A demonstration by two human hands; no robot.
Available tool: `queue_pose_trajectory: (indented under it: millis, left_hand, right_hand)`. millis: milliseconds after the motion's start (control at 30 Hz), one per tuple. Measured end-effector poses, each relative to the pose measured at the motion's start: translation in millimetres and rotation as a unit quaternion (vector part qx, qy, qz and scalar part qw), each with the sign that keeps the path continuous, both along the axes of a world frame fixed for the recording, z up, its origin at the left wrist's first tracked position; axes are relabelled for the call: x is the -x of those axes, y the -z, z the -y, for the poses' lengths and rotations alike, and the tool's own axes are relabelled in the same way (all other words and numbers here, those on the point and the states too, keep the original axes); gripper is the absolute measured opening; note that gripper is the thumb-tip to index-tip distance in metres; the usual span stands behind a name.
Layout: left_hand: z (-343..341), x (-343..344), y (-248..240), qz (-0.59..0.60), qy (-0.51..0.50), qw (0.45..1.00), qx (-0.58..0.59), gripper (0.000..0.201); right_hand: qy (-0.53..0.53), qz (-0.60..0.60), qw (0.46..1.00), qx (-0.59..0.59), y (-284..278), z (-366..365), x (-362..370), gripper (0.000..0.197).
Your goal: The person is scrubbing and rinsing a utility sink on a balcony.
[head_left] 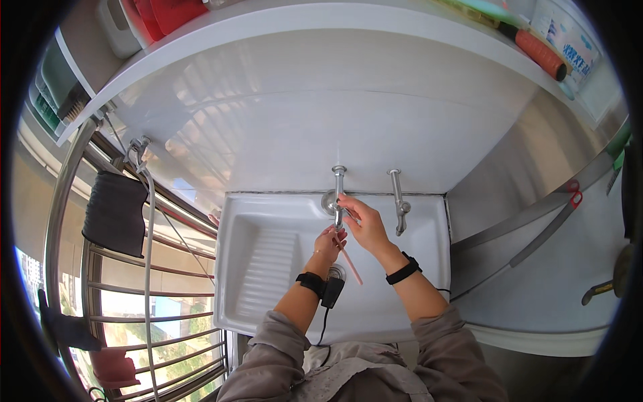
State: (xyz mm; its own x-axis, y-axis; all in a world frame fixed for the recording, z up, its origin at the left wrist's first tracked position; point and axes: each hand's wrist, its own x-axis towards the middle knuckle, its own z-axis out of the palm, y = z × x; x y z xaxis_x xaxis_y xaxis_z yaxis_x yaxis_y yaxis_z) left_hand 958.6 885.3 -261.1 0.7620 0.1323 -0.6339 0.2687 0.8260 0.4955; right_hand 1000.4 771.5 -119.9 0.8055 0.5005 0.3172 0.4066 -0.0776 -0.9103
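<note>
A white sink [231, 268] with a ribbed washboard slope on its left side lies below me. My left hand [327, 244] is under the spout of the left metal faucet [339, 177], fingers closed on a thin pink stick [351, 264]. The stick points down toward the front right; the hand hides its upper end. My right hand [365, 224] reaches in from the right, its curved fingers and thumb around the faucet's upper part. Whether water is running is too small to tell.
A second metal faucet [399, 201] stands on the wall to the right. A white shelf [321, 19] spans the far side. On the right counter are long grey tongs with a red end [546, 231]. A pale hose [149, 268] hangs by the window rails at left.
</note>
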Motion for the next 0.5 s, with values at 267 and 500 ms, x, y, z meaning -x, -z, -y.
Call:
queue_pose_trajectory:
  millis: [267,500]
  left_hand:
    - [-1,-8,29,0.013,-0.012,0.997,0.070,0.021]
    - [4,-7,17,0.026,-0.093,0.989,0.108,0.015]
  right_hand:
    - [0.146,-0.056,0.986,-0.050,21,-2,20,0.019]
    - [0.130,-0.168,0.973,0.086,137,17,51,0.022]
